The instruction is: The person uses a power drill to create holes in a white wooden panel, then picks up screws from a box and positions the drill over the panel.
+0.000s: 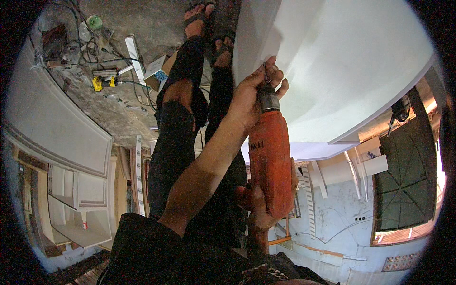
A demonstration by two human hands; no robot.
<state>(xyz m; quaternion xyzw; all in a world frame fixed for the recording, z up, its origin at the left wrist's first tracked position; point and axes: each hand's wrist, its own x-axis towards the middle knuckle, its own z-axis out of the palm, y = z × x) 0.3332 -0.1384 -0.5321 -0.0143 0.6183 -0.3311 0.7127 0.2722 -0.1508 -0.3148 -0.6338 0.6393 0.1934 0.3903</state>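
An orange power drill points away from me toward a large white panel. My right hand wraps round its grip from below, partly hidden by the drill's body. Just ahead of the metal chuck, my left hand has its fingers curled round the thin drill bit. Those fingertips are close to the panel's left edge; whether they touch it, or also pinch a small screw, I cannot tell.
My legs and sandalled feet stand left of the panel. On the concrete floor lie a yellow power tool, tangled cables, white strips and an open cardboard box. White cabinets stand at left.
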